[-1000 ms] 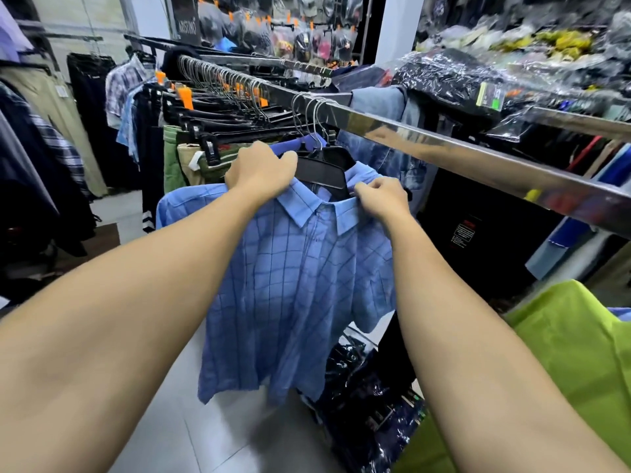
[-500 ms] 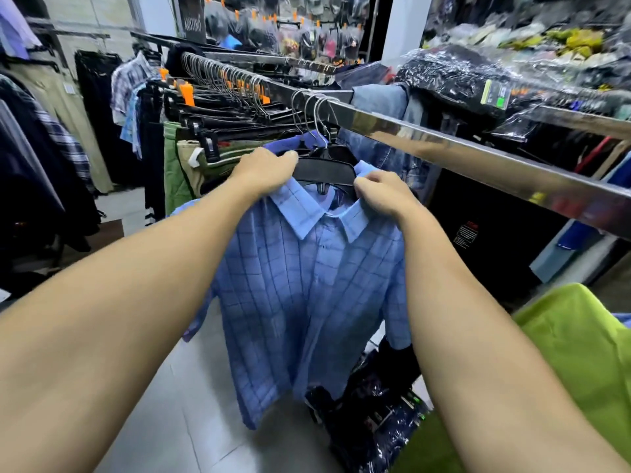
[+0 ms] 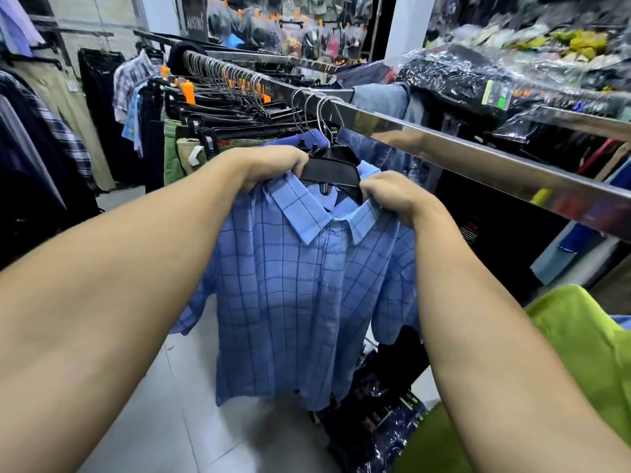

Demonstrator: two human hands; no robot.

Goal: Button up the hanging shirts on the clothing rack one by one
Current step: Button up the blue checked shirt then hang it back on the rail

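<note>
On the rail (image 3: pixel 444 155) hangs the blue checked shirt (image 3: pixel 307 302), light and soft. Left hand (image 3: pixel 269 165) and right hand (image 3: pixel 392 196) each pinch its collar; button state seems unclear.

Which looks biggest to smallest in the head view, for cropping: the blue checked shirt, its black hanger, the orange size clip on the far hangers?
1. blue checked shirt
2. black hanger, partly hidden by both hands
3. orange size clip, though it hangs farther away, so it looks smaller
</note>
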